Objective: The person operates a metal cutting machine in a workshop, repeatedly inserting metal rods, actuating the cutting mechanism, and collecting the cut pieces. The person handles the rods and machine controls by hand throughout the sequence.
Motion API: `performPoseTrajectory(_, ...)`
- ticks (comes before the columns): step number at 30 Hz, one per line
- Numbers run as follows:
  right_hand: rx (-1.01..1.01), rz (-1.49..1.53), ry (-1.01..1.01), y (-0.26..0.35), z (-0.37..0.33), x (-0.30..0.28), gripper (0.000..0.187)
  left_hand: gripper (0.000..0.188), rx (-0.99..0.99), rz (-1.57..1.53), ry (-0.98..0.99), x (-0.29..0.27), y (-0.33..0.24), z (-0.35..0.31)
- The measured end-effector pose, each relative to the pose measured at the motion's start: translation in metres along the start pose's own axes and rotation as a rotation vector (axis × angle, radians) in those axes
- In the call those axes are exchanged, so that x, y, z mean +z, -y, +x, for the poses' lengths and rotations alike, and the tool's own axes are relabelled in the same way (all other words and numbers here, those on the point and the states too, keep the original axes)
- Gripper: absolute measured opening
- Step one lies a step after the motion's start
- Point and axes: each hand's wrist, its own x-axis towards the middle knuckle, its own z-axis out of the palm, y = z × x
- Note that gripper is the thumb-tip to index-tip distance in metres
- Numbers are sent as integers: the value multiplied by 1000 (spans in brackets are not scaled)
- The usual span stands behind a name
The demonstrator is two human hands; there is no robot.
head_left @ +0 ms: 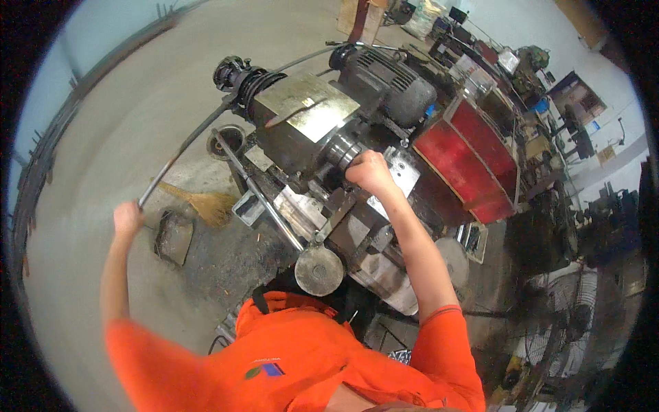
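My left hand (pixel 128 218) is closed around the lower end of a long metal lever (pixel 187 145), out to the left. That lever slopes up to the black ringed rear end (pixel 255 84) of a lathe-like machine. My right hand (pixel 371 173) is curled up against the round steel spindle nose (pixel 341 150), at the right end of the machine's headstock (pixel 292 113). Whatever its fingers hold, if anything, is hidden. Below them lie the greasy slides (pixel 357 230) of the machine.
A dark finned motor (pixel 391 84) sits behind the headstock, a red metal guard (pixel 467 154) to its right. A steel bar (pixel 257 192) slants across the front toward a round disc (pixel 318 271). On the floor at left lie a straw broom (pixel 209 204) and a dustpan (pixel 174 237).
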Motion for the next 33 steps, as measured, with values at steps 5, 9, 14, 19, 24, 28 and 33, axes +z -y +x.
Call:
performPoseTrajectory(5, 11, 59, -51, 5, 0, -1, 25, 9, 172, 47, -80, 12, 25, 38)
performPoseTrajectory(9, -28, -55, -44, 5, 3, 2, 24, 10, 82, -5, -41, -7, -1, 16)
performPoseTrajectory(14, -206, -245, -88, -5, -1, 2, 25, 8, 205, 18, -91, 24, 18, 14)
performPoseTrajectory(19, -131, -201, -139, 11, 0, 5, 20, 9, 292, 186, -242, 49, 95, 113)
performPoseTrajectory(24, -157, -162, -134, 1, -1, 6, 21, 11, 202, 219, -133, 44, 84, 117)
performPoseTrajectory(28, -251, -96, -283, -6, -25, -3, 26, 20, 87, 21, -109, 33, 57, 129)
performPoseTrajectory(33, -260, 126, -528, -27, -111, -38, 33, 18, 265, -841, -607, 70, -67, 81)
